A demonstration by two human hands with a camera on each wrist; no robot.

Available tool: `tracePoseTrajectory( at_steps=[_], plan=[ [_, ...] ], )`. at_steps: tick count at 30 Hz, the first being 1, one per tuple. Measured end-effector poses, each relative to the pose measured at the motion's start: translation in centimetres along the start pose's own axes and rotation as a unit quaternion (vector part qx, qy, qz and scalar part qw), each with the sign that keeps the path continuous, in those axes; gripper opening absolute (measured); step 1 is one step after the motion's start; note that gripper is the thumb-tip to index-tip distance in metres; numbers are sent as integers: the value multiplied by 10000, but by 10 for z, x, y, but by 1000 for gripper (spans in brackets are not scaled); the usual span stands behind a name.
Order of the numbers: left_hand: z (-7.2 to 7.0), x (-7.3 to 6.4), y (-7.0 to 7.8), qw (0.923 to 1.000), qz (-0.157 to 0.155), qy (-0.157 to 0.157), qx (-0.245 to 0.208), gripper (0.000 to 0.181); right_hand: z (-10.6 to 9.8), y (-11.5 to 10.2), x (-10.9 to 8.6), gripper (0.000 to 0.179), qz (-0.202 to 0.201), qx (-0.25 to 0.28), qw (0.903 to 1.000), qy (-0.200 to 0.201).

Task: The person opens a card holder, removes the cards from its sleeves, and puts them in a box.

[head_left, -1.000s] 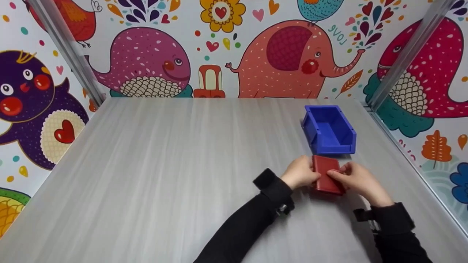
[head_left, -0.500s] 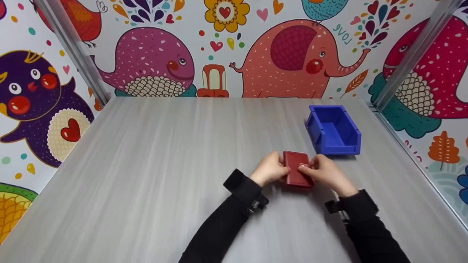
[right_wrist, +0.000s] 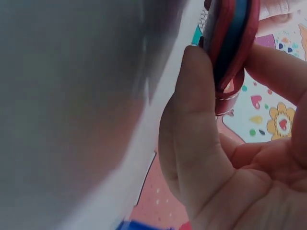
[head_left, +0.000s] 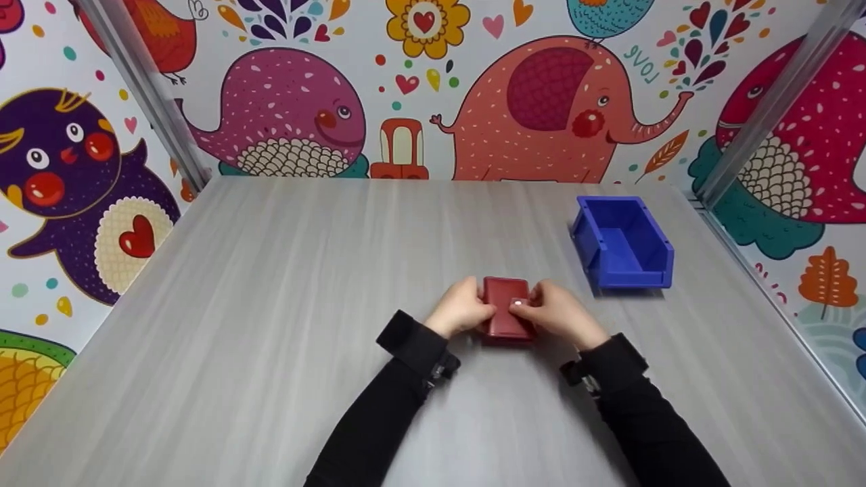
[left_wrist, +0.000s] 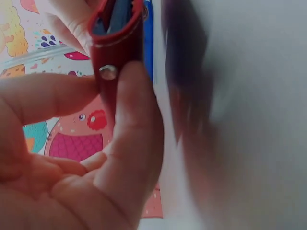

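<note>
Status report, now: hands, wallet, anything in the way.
Left hand and right hand pinching wallet from opposite sides. Wallet between them, snap visible at left wrist. Bin apart, farther off to the right; no obstruction seen.

Light in the head view is bright and even; soft shadows under the fingers (head_left: 531,312) suggest it comes from above. The desk (head_left: 487,419) carries a pale sheen on their near side (gentle, never harsh). Both wrist views are dimmer: beside the fingers, the desk dissolves into grey blur with smeared dark reflections, while the patterned wall (right_wrist: 247,125) behind them stays lighter. The red case (left_wrist: 117,45) shows a small glint at its snap.
</note>
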State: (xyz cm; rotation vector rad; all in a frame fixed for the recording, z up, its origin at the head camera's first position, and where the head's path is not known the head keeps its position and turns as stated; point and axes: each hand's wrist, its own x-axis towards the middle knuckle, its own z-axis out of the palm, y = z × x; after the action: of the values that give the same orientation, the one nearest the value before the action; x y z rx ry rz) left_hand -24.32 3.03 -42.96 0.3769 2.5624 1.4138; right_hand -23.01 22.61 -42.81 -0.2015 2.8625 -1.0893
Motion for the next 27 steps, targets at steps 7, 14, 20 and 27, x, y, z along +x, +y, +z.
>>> tracePoseTrajectory(
  at_steps=[7, 14, 20, 27],
  plan=[
    [-15, -2, -9, 9996, -216, -34, 184, 16, 13, -11, 10, 32, 39, 64, 9997, -241],
    [-29, -3, -17, 9986, -537, 13, -9, 17, 22, -24, 24, 30, -62, 11, 9994, -340],
    [-35, -1, -24, 9982, -577, 73, 171, 16, 29, -29, 30, 29, -73, -18, 9984, -557],
    [-39, -2, -25, 9948, -568, 147, 836, 11, 34, -33, 33, 28, -107, -23, 9976, -678]
  ],
)
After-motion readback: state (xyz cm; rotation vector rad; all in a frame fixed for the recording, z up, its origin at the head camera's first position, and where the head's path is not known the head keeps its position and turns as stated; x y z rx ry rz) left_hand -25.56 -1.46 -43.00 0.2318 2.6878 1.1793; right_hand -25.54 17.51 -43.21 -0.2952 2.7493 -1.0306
